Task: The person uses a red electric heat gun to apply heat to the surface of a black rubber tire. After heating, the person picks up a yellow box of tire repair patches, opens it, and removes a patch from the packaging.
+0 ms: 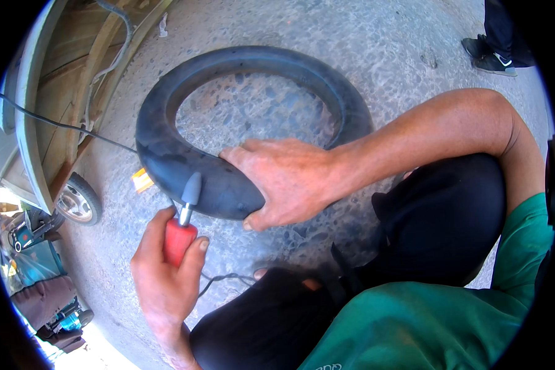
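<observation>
A black inflated inner tube (pixel 156 117) lies as a ring on the ground in front of me. My right hand (pixel 290 182) reaches across from the right and grips its near side, fingers over the top and thumb at the lower edge. Around a red-bodied rotary grinder (pixel 180 242) the fingers of my left hand (pixel 166 280) are closed. The grinder's grey cone-shaped stone (pixel 192 189) points up, in front of the tube's near-left surface; whether it touches the rubber I cannot tell. A dark cord (pixel 228 277) shows just right of my left hand.
A small orange-yellow packet (pixel 142 180) lies by the tube's left edge. Leftward stands a wooden cart (pixel 61 92) with a small wheel (pixel 79 198); a thin cable (pixel 61 125) runs past it. Bags and tools (pixel 40 265) sit lower left. Another person's shoes (pixel 494 61) are at the upper right.
</observation>
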The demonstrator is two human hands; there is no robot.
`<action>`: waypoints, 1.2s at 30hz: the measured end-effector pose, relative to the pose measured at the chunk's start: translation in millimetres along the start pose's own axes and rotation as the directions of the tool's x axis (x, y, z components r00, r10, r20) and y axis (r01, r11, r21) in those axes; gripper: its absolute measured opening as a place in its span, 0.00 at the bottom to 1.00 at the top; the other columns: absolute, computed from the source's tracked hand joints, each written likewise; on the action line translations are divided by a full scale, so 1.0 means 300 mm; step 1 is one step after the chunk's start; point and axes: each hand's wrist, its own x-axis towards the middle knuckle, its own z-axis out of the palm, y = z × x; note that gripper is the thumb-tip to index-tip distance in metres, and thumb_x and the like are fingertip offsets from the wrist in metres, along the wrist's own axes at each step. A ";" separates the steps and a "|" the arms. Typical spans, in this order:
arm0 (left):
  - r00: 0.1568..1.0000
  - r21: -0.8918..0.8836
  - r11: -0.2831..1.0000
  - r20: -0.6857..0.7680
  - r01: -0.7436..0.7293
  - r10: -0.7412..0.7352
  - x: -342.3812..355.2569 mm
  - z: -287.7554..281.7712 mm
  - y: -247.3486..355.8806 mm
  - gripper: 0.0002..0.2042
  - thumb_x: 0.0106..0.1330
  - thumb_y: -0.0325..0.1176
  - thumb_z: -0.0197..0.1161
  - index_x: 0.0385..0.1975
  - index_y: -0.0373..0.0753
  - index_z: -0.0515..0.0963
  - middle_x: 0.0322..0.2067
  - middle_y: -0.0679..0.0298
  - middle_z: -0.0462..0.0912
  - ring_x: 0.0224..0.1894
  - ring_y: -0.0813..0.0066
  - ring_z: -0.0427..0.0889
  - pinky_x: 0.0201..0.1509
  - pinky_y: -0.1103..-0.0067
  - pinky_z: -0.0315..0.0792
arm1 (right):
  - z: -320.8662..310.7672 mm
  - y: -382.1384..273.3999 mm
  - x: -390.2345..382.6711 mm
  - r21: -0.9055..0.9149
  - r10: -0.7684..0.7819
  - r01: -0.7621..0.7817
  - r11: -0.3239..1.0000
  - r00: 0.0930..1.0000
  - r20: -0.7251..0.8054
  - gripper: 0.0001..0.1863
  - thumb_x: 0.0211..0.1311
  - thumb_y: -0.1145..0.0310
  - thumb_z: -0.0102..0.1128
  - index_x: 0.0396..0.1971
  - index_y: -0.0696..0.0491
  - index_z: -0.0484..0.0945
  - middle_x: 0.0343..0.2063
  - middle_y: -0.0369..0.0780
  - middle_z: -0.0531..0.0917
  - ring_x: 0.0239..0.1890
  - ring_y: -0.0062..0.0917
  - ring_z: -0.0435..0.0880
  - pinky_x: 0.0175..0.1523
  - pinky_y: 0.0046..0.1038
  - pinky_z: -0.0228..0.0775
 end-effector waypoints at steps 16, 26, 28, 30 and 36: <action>0.997 -0.010 0.997 -0.027 -0.077 0.076 -0.015 -0.005 0.005 0.26 0.55 0.27 0.74 0.55 0.33 0.77 0.39 0.47 0.85 0.40 0.56 0.87 0.48 0.69 0.78 | -0.029 -0.004 0.000 0.022 0.009 -0.008 1.000 1.000 -0.013 0.52 0.50 0.54 0.75 0.66 0.72 0.60 0.52 0.62 0.77 0.53 0.51 0.82 0.59 0.41 0.76; 0.994 -0.009 0.995 -0.038 -0.101 0.101 -0.019 -0.002 0.000 0.26 0.55 0.27 0.74 0.55 0.33 0.77 0.40 0.47 0.85 0.41 0.55 0.87 0.48 0.68 0.79 | -0.041 -0.005 -0.002 0.049 -0.002 0.004 0.999 0.999 -0.034 0.51 0.50 0.53 0.74 0.66 0.72 0.61 0.51 0.62 0.78 0.53 0.50 0.82 0.60 0.41 0.75; 0.994 -0.008 0.994 -0.041 -0.105 0.105 -0.020 -0.002 -0.001 0.26 0.55 0.26 0.74 0.56 0.33 0.77 0.40 0.47 0.85 0.40 0.55 0.87 0.48 0.69 0.79 | -0.041 -0.005 0.001 0.057 -0.007 0.009 0.998 0.999 -0.042 0.51 0.50 0.53 0.74 0.66 0.72 0.61 0.51 0.62 0.78 0.54 0.51 0.81 0.60 0.41 0.75; 0.993 -0.024 0.995 -0.062 -0.098 0.097 -0.012 -0.001 -0.002 0.26 0.55 0.26 0.74 0.56 0.33 0.76 0.39 0.47 0.85 0.40 0.55 0.87 0.48 0.69 0.79 | -0.039 -0.004 0.004 0.060 -0.015 0.018 0.998 0.998 -0.057 0.51 0.50 0.54 0.74 0.65 0.73 0.61 0.52 0.62 0.78 0.54 0.51 0.81 0.60 0.41 0.75; 0.994 -0.012 0.995 -0.046 -0.104 0.103 -0.016 -0.002 0.014 0.24 0.59 0.28 0.67 0.57 0.34 0.75 0.37 0.53 0.84 0.41 0.68 0.83 0.51 0.72 0.76 | -0.045 -0.004 0.004 0.066 -0.020 0.025 0.998 0.998 -0.067 0.51 0.50 0.53 0.74 0.65 0.73 0.62 0.53 0.62 0.77 0.54 0.50 0.81 0.60 0.41 0.75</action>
